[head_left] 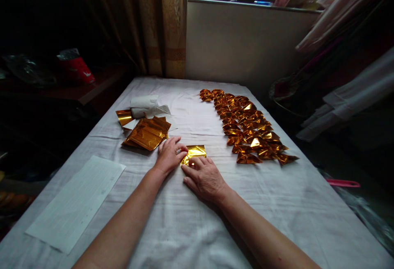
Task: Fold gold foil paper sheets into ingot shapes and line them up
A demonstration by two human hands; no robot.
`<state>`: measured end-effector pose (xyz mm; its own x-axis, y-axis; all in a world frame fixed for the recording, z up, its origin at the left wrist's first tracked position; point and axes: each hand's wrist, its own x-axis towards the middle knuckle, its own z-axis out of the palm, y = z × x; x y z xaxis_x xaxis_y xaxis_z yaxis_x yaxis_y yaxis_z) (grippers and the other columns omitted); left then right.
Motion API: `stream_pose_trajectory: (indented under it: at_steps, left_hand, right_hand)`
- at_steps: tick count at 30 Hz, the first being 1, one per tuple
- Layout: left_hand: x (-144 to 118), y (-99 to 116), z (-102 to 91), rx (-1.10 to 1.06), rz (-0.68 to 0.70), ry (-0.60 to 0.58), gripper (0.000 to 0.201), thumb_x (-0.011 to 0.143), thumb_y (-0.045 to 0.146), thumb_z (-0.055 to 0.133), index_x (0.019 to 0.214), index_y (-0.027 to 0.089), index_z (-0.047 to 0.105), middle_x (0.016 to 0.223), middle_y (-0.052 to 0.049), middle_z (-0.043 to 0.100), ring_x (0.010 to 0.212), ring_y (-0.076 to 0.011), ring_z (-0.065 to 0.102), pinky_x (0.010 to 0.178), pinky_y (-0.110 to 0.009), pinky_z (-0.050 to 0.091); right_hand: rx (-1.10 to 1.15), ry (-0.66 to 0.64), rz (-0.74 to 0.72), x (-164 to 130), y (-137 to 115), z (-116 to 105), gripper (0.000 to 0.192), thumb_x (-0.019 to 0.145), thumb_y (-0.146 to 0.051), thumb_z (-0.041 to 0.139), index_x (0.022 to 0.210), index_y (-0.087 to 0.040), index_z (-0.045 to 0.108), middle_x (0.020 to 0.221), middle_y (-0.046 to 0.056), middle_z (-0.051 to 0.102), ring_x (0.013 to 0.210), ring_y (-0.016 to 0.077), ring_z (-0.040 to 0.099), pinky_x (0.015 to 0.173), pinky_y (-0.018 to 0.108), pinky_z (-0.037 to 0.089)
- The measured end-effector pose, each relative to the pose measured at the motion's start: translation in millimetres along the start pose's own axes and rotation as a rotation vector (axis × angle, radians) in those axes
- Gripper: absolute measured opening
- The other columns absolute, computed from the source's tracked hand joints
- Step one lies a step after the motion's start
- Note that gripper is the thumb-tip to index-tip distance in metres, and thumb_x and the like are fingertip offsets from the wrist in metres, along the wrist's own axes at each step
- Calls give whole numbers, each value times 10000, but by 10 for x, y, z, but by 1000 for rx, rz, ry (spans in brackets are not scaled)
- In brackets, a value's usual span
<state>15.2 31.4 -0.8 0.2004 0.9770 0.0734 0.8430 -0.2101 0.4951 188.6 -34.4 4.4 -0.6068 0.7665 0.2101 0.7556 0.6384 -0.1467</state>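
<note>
A small sheet of gold foil paper (196, 152) lies flat on the white cloth-covered table (277, 203) in front of me. My left hand (168, 154) presses on its left edge with the fingertips. My right hand (205, 176) rests on its near edge, fingers laid over the foil. Neither hand lifts the sheet. A stack of unfolded gold foil sheets (147, 133) sits just left of my left hand. Several folded gold foil pieces (246, 127) lie in rows to the right, stretching toward the far side of the table.
A white sheet of paper (76, 201) lies at the near left. A white roll with a gold strip (140, 109) sits behind the foil stack. A curtain (147, 23) and a wall stand beyond the table; a red packet (76, 68) is on a dark shelf at left.
</note>
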Motion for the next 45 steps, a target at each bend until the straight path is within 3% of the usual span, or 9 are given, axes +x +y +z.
stream_pose_trajectory:
  at_steps: [10,18,27,30,34,40,45]
  left_hand:
    - [-4,11,-11,8,13,-11,112,827,263,654,882,310,739,1386,-14,562,1349,-246,427,1123,-488,286]
    - [-5,5,-9,0,17,-1,111,824,272,649,872,322,736,1378,-1,567,1348,-253,424,1121,-504,281]
    - [-5,5,-12,5,25,6,110,821,266,652,866,314,740,1366,-13,577,1327,-258,445,1114,-502,293]
    - [-3,-17,19,13,34,15,107,818,274,656,873,315,738,1371,-8,573,1328,-253,443,1115,-495,296]
    - [-3,-42,36,15,41,27,109,821,277,649,881,311,734,1380,-10,565,1338,-252,435,1124,-493,289]
    - [-39,40,11,41,42,26,114,847,334,617,879,282,713,1383,-41,562,1344,-273,435,1117,-503,300]
    - [-145,146,82,106,58,34,333,799,506,666,975,225,633,1431,-129,508,1380,-299,388,1154,-511,249]
  right_hand:
    - [-37,101,152,-169,-97,42,280,943,-350,537,1149,-183,626,1152,109,638,1018,257,529,872,389,378]
    - [-124,182,281,-312,-7,29,231,933,-305,527,1079,-181,656,1095,110,666,977,254,550,853,389,357]
    - [-159,189,375,-391,90,-15,251,931,-310,538,1091,-167,669,1118,107,691,999,261,576,888,397,360]
    - [-147,200,339,-378,112,5,358,941,-328,521,1232,-145,621,1270,136,638,1154,279,538,969,405,345]
    - [-81,85,206,-339,115,64,504,951,-420,500,1394,-180,512,1475,122,477,1371,283,389,1110,461,253]
    - [0,-56,256,-310,94,83,530,971,-463,465,1430,-199,472,1514,103,419,1409,278,360,1150,530,211]
    - [15,-69,277,-314,83,65,552,962,-470,487,1446,-208,450,1531,90,390,1421,280,340,1155,538,214]
